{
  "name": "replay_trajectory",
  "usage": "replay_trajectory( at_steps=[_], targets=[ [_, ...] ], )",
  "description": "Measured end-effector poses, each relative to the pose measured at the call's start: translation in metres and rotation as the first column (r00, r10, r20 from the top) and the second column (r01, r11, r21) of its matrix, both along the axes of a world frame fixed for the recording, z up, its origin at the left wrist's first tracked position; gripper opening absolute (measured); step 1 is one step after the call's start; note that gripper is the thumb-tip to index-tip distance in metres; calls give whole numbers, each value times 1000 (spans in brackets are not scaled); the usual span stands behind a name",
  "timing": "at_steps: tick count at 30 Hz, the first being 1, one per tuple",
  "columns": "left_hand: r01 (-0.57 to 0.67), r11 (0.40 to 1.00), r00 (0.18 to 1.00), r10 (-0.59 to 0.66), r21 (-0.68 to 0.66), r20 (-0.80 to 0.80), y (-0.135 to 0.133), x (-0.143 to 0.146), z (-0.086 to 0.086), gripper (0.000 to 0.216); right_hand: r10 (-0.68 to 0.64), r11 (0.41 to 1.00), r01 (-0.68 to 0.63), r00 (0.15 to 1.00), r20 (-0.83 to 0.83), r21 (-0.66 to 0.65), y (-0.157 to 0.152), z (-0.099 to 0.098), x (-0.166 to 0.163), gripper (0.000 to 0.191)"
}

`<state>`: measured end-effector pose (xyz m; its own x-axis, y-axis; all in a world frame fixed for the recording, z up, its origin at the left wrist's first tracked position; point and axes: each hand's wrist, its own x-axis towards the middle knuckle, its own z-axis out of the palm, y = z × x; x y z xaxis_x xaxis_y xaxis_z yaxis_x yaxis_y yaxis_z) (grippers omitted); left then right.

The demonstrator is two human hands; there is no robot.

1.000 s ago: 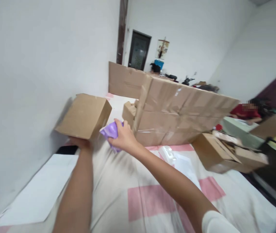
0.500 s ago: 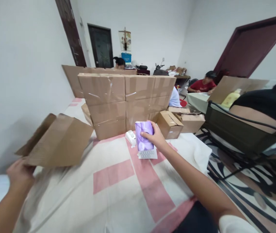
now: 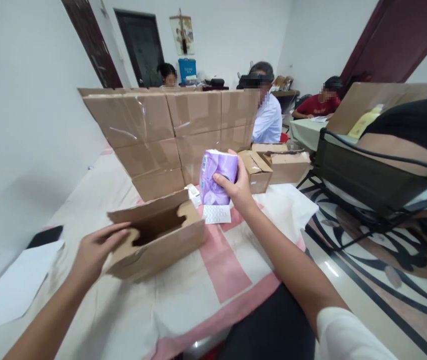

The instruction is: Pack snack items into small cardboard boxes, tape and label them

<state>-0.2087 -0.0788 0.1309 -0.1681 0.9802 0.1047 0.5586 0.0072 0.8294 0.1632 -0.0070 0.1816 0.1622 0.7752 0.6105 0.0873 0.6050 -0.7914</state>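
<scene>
My right hand (image 3: 238,187) is closed round a purple soft packet (image 3: 216,176), held upright above the cloth-covered table (image 3: 123,305). A white sheet with small printed marks (image 3: 217,214) lies just under the packet. My left hand (image 3: 95,250) grips the near left side of an open cardboard box (image 3: 158,237) that rests on the table with its flaps up and its inside showing as a dark hollow. The box sits left of and below the packet.
A wall of taped cardboard cartons (image 3: 171,132) stands at the back of the table. Smaller open boxes (image 3: 273,167) lie to its right. A black phone (image 3: 44,236) and white sheet (image 3: 14,290) lie at left. Several people sit behind; a chair (image 3: 367,185) with a seated person stands at right.
The open box has come down from the left onto the table in front of me, opening upward. My right hand has lifted the purple packet slightly. The view has swung right.
</scene>
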Motion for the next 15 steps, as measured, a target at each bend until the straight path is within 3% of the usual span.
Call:
replay_trajectory(
  at_steps=[2, 3, 5, 7, 11, 13, 15],
  targets=[
    [243, 965, 963, -252, -95, -99, 4, 35, -1, 48, 10, 993, -22, 994, 111, 114, -8, 2, 0, 96],
    [371, 919, 903, -391, -134, -177, 6, 48, -2, 52, 19, 985, -46, 986, 165, 166, -11, 1, -1, 97],
    [519, 836, 772, -549, -180, -321, 9, 62, -4, 53, 63, 963, -129, 962, 267, 236, -13, -4, -7, 96],
    [536, 814, 714, -579, -223, -395, 11, 65, -6, 51, 162, 932, -269, 909, 384, 243, -11, -11, -14, 95],
    [497, 811, 676, -585, -310, -447, 6, 66, 1, 53, 374, 843, -523, 740, 560, 128, 1, -20, -21, 91],
    [489, 801, 647, -598, -344, -473, 2, 72, 8, 45, 398, 834, -540, 728, 558, 109, 7, -21, -20, 91],
    [444, 824, 674, -567, -353, -474, 1, 80, 13, 45, 372, 863, -494, 766, 525, 108, 9, -20, -17, 98]
  ],
)
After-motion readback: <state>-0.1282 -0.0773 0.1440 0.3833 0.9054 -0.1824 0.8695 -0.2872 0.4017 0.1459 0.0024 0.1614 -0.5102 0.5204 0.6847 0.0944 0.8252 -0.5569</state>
